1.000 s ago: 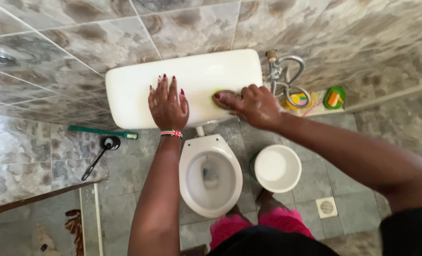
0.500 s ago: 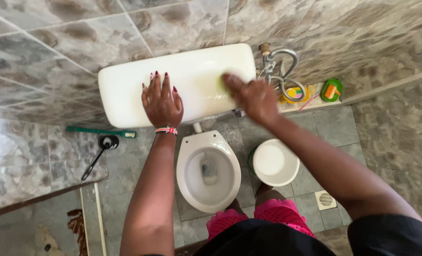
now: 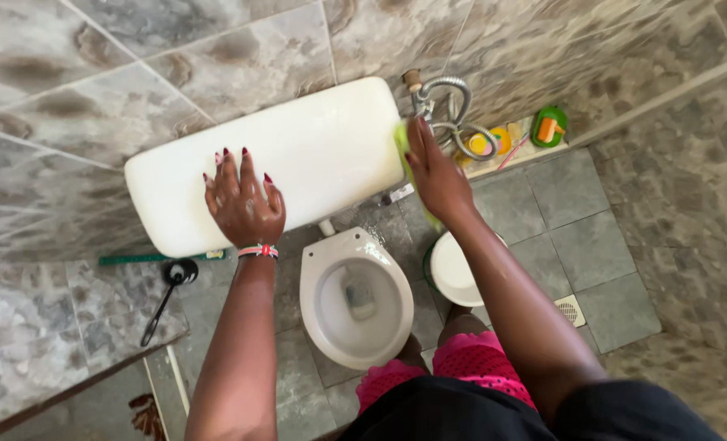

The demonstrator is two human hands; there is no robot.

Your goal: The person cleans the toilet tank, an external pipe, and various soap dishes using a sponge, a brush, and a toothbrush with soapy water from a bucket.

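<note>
White glazed ceramic, smooth and rounded at the corners: that is the cistern lid [image 3: 298,155], and everything sits around it. Your left hand [image 3: 243,204] lies flat on its front left part, fingers spread and gripping nothing. Your right hand [image 3: 435,173] presses a soft yellow-green sponge [image 3: 402,140] against the lid's right end; the hand covers most of the sponge, so only a strip shows. Just right of the lid a ribbed metal hose [image 3: 453,122] coils by the marbled wall tiles. Below the lid stands the oval toilet bowl [image 3: 355,298], and beside it, under your right forearm, a round white bucket [image 3: 449,273]. Left of the lid, on the grey floor tiles, lies a black plunger [image 3: 167,286].
</note>
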